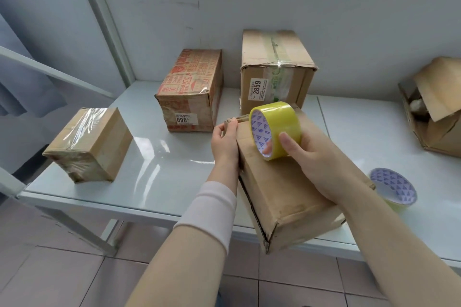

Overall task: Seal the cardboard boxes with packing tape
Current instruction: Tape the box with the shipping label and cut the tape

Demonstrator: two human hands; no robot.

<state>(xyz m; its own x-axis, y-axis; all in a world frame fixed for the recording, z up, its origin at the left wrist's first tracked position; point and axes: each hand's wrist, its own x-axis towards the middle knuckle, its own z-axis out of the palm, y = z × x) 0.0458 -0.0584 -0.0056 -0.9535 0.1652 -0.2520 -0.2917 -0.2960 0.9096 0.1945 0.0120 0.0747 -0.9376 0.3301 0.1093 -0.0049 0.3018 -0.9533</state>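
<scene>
A plain cardboard box [291, 189] lies on the white table [162, 164], its near end overhanging the front edge. My right hand [309, 157] grips a yellow tape roll [277, 127] standing on edge on top of the box. A short strip of tape runs from the roll leftward to the box's far left corner. There my left hand [225, 139] pinches the strip's end between thumb and fingers, against the box's left side.
A small taped box [89, 144] sits at the left. A red-printed box [192, 90] and a tall taped box [274, 67] stand by the wall. An open box [434, 107] is at the right edge. A second tape roll [394, 188] lies flat near the right.
</scene>
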